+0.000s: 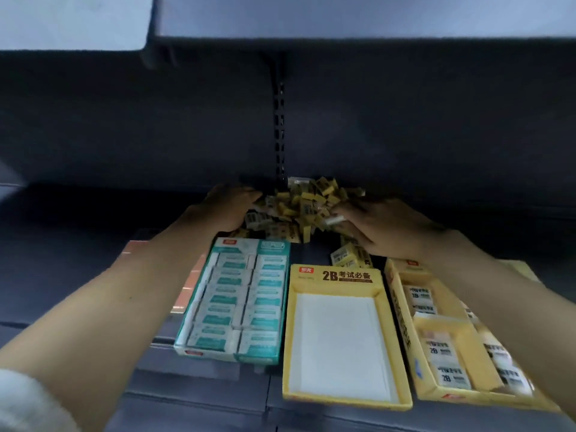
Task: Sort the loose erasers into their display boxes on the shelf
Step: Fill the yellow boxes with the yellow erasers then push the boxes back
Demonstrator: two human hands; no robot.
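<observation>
A heap of loose yellow-wrapped erasers [307, 207] lies at the back of the shelf. My left hand [227, 208] rests against the heap's left side, its fingertips curved into the pile. At the heap's right side my right hand [378, 227] has its fingers curled over some erasers. In front of the heap stand three display boxes: a teal box [237, 302] filled with white erasers, an empty yellow "2B" box [338, 335] in the middle, and a yellow box [448, 347] partly filled with 2B erasers on the right.
The grey shelf board [78, 260] stretches left and right of the boxes. A slotted upright [279, 132] runs up the back wall behind the heap. A pinkish flat object [187, 285] lies under the teal box's left edge. An upper shelf [343, 17] overhangs.
</observation>
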